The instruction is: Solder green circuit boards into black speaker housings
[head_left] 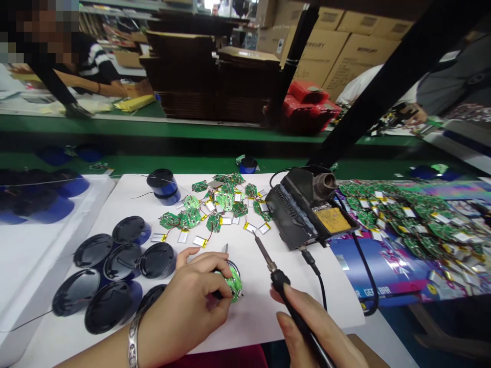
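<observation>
My left hand (197,294) has its fingers curled around a small round green circuit board (235,285), low over the white work surface. The fingers cover much of the board, and what lies beneath it is mostly hidden. In my right hand (312,327) is a soldering iron (280,278), gripped by its black handle. Its metal tip points up and left, apart from the held board. Beyond both hands lies a pile of green circuit boards (226,199) wired to small silver battery packs (200,241).
Several dark blue round cups (123,260) stand to the left. A black soldering station (303,209) with a yellow sponge (333,220) sits at the right, its cable running forward. More boards (414,220) cover the far right. Across the green bench, two people work near cardboard boxes (326,51).
</observation>
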Action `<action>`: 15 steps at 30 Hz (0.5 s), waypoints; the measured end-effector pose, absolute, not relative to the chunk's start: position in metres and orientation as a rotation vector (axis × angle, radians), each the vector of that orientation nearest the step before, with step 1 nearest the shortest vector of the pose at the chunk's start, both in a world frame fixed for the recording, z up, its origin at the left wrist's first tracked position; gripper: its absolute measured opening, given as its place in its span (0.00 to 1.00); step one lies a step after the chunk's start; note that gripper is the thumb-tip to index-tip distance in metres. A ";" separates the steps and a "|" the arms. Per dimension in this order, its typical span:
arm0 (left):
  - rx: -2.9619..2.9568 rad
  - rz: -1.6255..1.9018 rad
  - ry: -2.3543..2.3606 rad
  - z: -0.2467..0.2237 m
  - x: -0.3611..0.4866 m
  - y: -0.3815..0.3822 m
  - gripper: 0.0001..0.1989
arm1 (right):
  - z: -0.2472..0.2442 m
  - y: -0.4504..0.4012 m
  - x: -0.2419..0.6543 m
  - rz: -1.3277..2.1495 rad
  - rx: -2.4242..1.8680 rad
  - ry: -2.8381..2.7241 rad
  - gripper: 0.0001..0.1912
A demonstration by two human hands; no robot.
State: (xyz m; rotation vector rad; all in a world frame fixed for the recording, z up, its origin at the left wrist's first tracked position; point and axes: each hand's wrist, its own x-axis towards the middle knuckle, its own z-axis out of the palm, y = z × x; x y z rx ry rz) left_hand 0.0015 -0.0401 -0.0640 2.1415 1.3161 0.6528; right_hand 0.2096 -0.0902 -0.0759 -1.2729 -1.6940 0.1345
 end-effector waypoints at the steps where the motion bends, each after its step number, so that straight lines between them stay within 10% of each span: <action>1: 2.150 0.641 1.312 -0.064 0.002 -0.040 0.11 | -0.080 -0.086 0.207 0.186 -1.217 -1.727 0.19; 15: 2.204 0.616 1.287 -0.060 -0.002 -0.041 0.11 | -0.105 -0.063 0.189 0.214 -0.870 -1.934 0.23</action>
